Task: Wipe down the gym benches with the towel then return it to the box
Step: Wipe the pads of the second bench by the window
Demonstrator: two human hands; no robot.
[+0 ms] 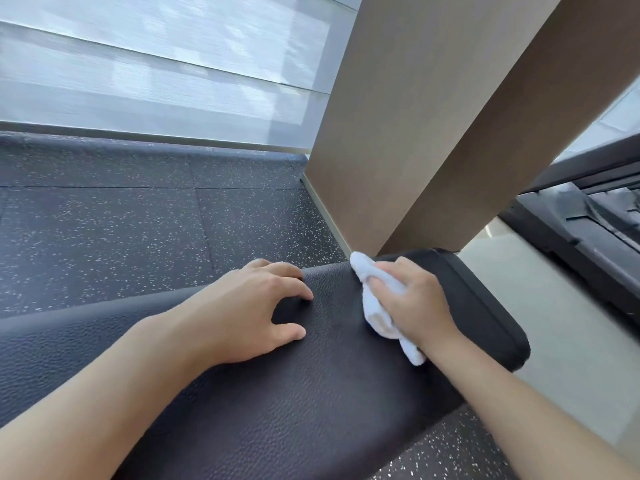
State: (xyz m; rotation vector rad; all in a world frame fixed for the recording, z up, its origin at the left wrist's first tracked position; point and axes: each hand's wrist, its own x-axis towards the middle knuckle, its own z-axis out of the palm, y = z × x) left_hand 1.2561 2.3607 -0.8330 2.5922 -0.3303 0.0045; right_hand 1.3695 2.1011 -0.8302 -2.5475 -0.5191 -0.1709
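Note:
A black padded gym bench (294, 393) with a leather-like grain runs from the bottom left to its rounded far end at centre right. My right hand (412, 299) grips a crumpled white towel (375, 306) and presses it onto the bench near that far end. Parts of the towel stick out above and below my fingers. My left hand (256, 306) rests on the bench to the left of the towel, its fingertips and thumb touching the pad, fingers spread and bent. No box is in view.
Dark speckled rubber flooring (121, 230) lies to the left of the bench. A brown square pillar (415, 133) stands just behind the bench end. Window blinds (156, 64) fill the back wall. Black exercise equipment (588, 223) sits at the right on a pale floor (554, 323).

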